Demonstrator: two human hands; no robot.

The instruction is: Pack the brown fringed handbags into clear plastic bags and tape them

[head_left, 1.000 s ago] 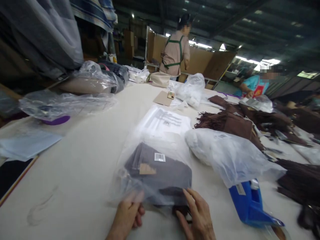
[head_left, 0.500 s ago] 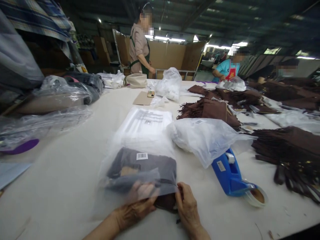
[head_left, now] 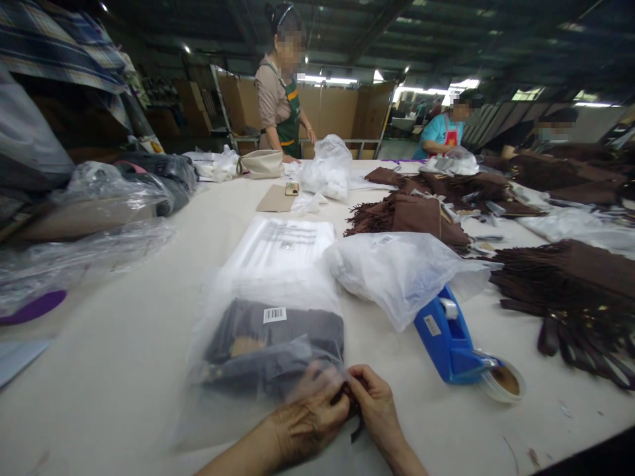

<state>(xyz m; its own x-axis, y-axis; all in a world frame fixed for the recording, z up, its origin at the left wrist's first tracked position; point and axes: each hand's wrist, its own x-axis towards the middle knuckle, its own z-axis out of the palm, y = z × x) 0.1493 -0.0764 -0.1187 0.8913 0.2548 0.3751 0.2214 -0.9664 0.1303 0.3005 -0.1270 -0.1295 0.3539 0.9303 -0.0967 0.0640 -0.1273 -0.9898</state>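
A frosted plastic bag (head_left: 198,396) with a barcode label (head_left: 274,315) lies on the table, a dark folded item (head_left: 292,327) inside it. My left hand (head_left: 312,413) reaches partly under the plastic at the bag's near right corner, its fingers closed round a dark strap. Close beside it, my right hand (head_left: 374,400) pinches the same dark strap (head_left: 356,426), whose loose end hangs between the hands. Beyond the dark item is a stack of white plastic bags (head_left: 282,244).
A blue tape dispenser (head_left: 449,340) and a crumpled plastic bag (head_left: 397,268) stand to the right. Brown fringed bags (head_left: 570,271) cover the far right. Wrapped items (head_left: 99,198) lie left. Two people (head_left: 280,106) (head_left: 441,135) are across the table.
My left hand has moved right, closer to my right hand, and its fingers have closed on the strap. The dark item's near end is now more covered by plastic. The standing person has turned.
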